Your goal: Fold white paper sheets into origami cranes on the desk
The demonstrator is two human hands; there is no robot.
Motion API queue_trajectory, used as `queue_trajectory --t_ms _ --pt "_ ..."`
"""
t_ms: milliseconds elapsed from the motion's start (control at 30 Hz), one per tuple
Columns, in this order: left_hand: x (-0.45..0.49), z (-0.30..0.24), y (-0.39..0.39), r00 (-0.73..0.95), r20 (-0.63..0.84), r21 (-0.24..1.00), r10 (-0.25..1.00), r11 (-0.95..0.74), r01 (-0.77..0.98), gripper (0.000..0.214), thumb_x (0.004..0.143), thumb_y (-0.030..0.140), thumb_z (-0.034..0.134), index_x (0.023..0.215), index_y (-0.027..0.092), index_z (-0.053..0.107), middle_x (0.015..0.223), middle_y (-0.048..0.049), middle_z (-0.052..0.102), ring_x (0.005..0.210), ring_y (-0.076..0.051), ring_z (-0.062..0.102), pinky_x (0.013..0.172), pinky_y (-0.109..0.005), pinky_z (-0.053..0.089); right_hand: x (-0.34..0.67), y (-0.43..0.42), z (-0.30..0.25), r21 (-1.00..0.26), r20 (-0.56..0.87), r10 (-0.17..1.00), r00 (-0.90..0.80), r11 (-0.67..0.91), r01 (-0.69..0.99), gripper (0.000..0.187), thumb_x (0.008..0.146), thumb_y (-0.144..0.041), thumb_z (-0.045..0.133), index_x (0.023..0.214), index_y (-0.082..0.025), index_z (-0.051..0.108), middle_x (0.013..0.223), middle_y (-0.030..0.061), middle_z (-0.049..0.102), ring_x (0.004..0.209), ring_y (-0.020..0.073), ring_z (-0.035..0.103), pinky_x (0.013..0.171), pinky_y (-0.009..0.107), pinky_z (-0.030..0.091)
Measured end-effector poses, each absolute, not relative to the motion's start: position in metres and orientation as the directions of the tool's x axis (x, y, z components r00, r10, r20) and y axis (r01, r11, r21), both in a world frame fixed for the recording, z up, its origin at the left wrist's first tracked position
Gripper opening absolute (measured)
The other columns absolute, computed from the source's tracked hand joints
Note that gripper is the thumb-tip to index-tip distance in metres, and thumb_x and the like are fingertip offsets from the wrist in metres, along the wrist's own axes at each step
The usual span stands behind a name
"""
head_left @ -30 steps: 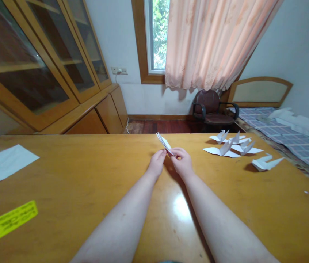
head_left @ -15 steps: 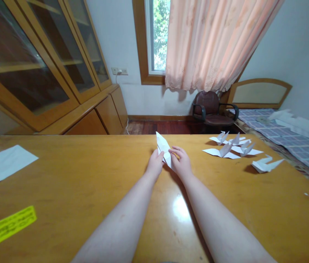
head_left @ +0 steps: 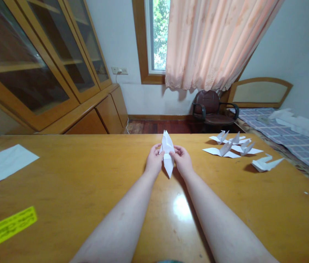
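A piece of folded white paper (head_left: 168, 160), a long diamond with a split upper tip, is held between my two hands over the far middle of the table. My left hand (head_left: 153, 159) pinches its left edge, thumb on the near face and fingers behind. On the opposite edge, my right hand (head_left: 182, 160) grips it the same way. The lower point hangs free toward me. Parts of the fingers are hidden behind the paper.
Several folded paper cranes (head_left: 225, 148) stand at the table's far right, with a paper swan (head_left: 266, 163) nearer. White paper (head_left: 6, 164) and a yellow label strip (head_left: 9, 228) lie at the left of the wooden table (head_left: 88, 175). Beyond are a chair (head_left: 212, 106) and a bed (head_left: 288, 135).
The folded paper has turned from a slant to nearly upright, its lower point now showing. The right fingers have moved behind its edge; both hands still hold it.
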State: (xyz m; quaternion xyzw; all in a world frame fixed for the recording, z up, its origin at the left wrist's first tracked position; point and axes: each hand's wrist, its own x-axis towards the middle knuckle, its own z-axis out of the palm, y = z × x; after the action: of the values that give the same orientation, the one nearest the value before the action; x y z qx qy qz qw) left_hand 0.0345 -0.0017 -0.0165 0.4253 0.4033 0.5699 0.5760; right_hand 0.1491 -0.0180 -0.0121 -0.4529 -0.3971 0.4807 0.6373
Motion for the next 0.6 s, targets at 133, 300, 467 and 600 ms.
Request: queue_trajectory --t_ms 133,300,467,600 --pt "0.0347 -0.0119 -0.0035 -0.059 0.032 0.975 0.998 -0.044 -0.219 0.023 0.070 0.015 0.058 0.091 0.019 0.049 0.081 -0.0016 0.063 0.069 -0.012 0.061 0.064 -0.024 0.047 0.1530 -0.0175 -0.0127 -0.962 0.039 0.967 0.253 0.105 -0.254 0.032 0.057 -0.026 0.072 0.084 -0.017 0.058 0.072 0.0006 0.064 0.063 0.0135 0.058 0.059 0.025 0.045" --pt "0.0342 -0.0145 -0.0022 -0.027 -0.004 0.979 1.000 -0.001 -0.202 0.007 0.076 0.018 0.052 0.082 0.017 0.053 0.080 -0.0024 0.062 0.071 -0.012 0.060 0.067 -0.025 0.047 0.1538 -0.0202 -0.0099 -0.970 0.013 0.958 0.285 0.082 -0.230 0.023 0.060 -0.032 0.070 0.073 -0.016 0.060 0.064 -0.0015 0.060 0.055 0.0107 0.052 0.053 0.023 0.040" --pt "0.0342 -0.0182 0.0001 -0.049 -0.004 0.975 0.999 -0.007 -0.223 0.014 0.075 0.021 0.056 0.087 0.017 0.051 0.082 -0.0019 0.060 0.069 -0.011 0.059 0.067 -0.024 0.047 0.1523 -0.0232 -0.0057 -0.961 -0.019 0.959 0.283 0.060 -0.271 0.024 0.064 -0.036 0.067 0.073 -0.016 0.061 0.053 -0.0046 0.054 0.045 0.0082 0.043 0.046 0.022 0.036" --pt "0.0339 -0.0162 -0.0010 -0.024 0.012 0.977 1.000 -0.017 -0.211 0.014 0.074 0.021 0.057 0.086 0.018 0.052 0.083 -0.0013 0.061 0.068 -0.010 0.058 0.066 -0.023 0.046 0.1525 -0.0227 -0.0062 -0.958 -0.013 0.956 0.292 0.071 -0.276 0.026 0.064 -0.037 0.066 0.080 -0.016 0.060 0.063 -0.0002 0.062 0.052 0.0123 0.053 0.050 0.025 0.043"
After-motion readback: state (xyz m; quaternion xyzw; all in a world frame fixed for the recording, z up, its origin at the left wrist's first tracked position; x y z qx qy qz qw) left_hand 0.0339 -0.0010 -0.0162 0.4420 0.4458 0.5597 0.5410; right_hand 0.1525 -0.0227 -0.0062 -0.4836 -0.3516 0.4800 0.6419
